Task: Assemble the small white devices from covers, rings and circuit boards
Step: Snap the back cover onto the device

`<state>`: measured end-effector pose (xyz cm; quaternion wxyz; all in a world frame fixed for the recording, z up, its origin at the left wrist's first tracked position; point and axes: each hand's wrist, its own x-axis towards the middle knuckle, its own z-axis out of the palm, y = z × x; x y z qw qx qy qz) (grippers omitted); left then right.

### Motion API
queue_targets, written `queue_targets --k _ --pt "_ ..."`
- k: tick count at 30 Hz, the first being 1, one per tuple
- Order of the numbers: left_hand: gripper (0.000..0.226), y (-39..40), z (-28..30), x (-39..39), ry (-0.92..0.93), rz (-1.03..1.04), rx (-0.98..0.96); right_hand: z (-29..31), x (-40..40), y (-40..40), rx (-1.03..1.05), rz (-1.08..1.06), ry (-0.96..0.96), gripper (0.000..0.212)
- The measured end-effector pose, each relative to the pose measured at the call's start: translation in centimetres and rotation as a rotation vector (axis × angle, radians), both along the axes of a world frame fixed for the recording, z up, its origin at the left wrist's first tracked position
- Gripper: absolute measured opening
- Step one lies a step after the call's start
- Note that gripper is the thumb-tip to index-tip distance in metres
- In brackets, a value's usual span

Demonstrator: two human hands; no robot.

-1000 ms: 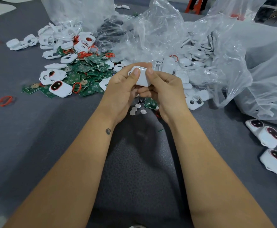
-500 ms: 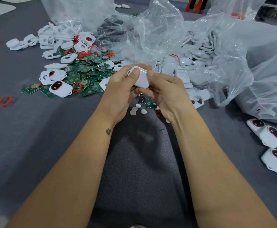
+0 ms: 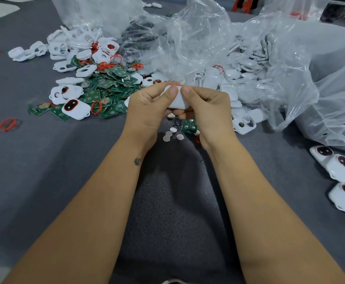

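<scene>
My left hand (image 3: 147, 108) and my right hand (image 3: 208, 110) hold one small white device (image 3: 178, 101) together above the grey table, both thumbs pressing on its top. Most of its body is hidden by my fingers. Under my hands lie several small white round discs (image 3: 170, 135) and a green circuit board (image 3: 189, 126). To the left spreads a pile of green circuit boards (image 3: 110, 85) mixed with white covers (image 3: 65, 48) and red rings (image 3: 95, 107). An assembled white device with a dark window (image 3: 76, 108) lies at the pile's near edge.
Crumpled clear plastic bags (image 3: 198, 44) holding more white covers fill the back and right. Several finished devices (image 3: 339, 166) lie at the right edge. A loose red ring (image 3: 7, 125) lies far left on the grey cloth (image 3: 44, 171).
The device has tilted in my hands and both thumbs have closed in on its top edge; my hands have hardly shifted.
</scene>
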<state>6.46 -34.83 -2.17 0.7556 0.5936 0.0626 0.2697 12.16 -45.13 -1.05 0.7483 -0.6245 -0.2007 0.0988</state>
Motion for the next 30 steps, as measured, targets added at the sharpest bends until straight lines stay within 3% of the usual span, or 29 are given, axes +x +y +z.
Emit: queue_targets --k 3,8,14,19,26,30 --pt "0.02 -0.3 0.0 0.0 0.005 0.035 -0.011 -0.1 0.0 0.2 -0.022 -0.031 0.001 0.018" --pt "0.025 -0.4 0.0 0.2 0.048 0.051 -0.08 0.2 0.4 0.1 0.021 0.135 0.148 0.02" --pt "0.034 0.5 0.0 0.3 0.178 0.099 0.091 0.1 0.5 -0.2 -0.031 0.145 0.062 0.021" --pt "0.019 0.7 0.0 0.1 0.143 0.079 0.225 0.1 0.4 -0.2 -0.066 0.038 -0.006 0.017" --pt "0.015 1.0 0.5 0.2 0.161 0.137 -0.077 0.1 0.1 -0.6 -0.142 0.267 -0.117 0.035" --pt "0.036 1.2 0.7 0.1 0.125 0.05 -0.197 0.0 0.3 -0.7 -0.149 0.167 -0.103 0.014"
